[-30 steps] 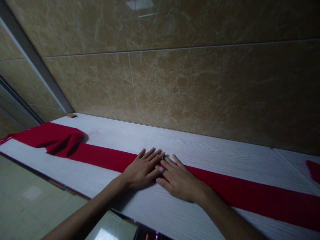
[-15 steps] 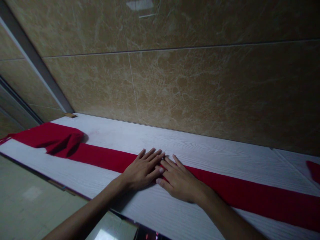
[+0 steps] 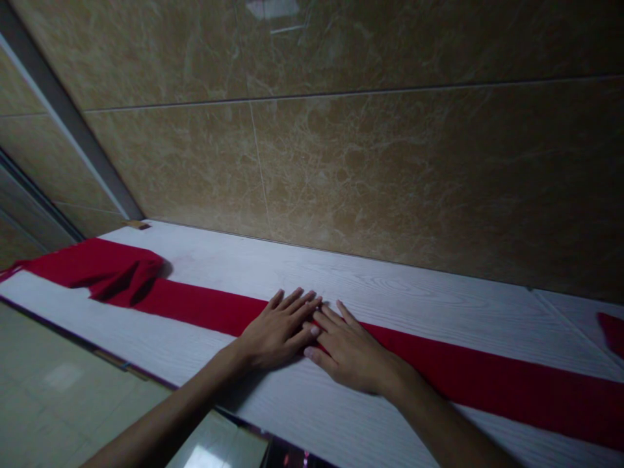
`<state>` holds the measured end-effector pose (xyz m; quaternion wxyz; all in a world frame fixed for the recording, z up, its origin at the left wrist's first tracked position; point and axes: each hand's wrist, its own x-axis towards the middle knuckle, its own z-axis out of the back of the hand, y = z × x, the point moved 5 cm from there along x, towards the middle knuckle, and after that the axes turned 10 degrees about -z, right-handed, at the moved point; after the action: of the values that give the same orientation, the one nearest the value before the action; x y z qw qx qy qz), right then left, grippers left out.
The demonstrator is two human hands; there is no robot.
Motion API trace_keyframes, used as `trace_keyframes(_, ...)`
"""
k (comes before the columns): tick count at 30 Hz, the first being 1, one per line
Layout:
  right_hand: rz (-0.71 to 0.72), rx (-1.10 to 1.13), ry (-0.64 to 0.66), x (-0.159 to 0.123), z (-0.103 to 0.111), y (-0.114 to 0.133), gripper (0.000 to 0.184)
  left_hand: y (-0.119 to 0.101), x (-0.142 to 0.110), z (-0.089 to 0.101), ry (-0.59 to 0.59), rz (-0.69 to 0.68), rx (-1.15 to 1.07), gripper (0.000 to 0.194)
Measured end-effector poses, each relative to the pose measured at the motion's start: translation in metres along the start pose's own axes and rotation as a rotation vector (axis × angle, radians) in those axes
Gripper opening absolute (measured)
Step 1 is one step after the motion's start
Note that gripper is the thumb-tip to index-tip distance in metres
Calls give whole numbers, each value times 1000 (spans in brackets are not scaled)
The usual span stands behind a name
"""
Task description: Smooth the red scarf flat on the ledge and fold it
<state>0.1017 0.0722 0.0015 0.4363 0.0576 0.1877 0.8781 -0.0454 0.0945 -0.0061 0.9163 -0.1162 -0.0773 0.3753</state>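
A long red cloth strip [image 3: 195, 305] lies stretched along a white wood-grain tabletop [image 3: 414, 292]. My left hand [image 3: 280, 328] rests flat on the strip near the middle, fingers stretched out. My right hand [image 3: 348, 351] lies flat on the strip right beside it, fingers spread, its fingertips touching the left hand's fingers. Neither hand grips the cloth. At the far left the strip bunches into a loose fold [image 3: 124, 276] and its end hangs over the table's edge.
A brown marble-tile wall [image 3: 370, 162] rises directly behind the table. Another bit of red cloth [image 3: 613, 331] shows at the right edge. A small wooden block [image 3: 136, 225] sits at the table's back left corner. Tiled floor [image 3: 53, 390] lies below on the left.
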Motion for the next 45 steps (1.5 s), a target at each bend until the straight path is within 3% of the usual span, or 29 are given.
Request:
trace_keyframes(15, -4, 5, -4, 0, 1, 0, 63, 0, 0, 1, -51, -37, 9, 65)
trace_keyframes(45, -4, 3, 1, -2, 4, 2, 63, -2, 0, 2, -20, -6, 1, 66)
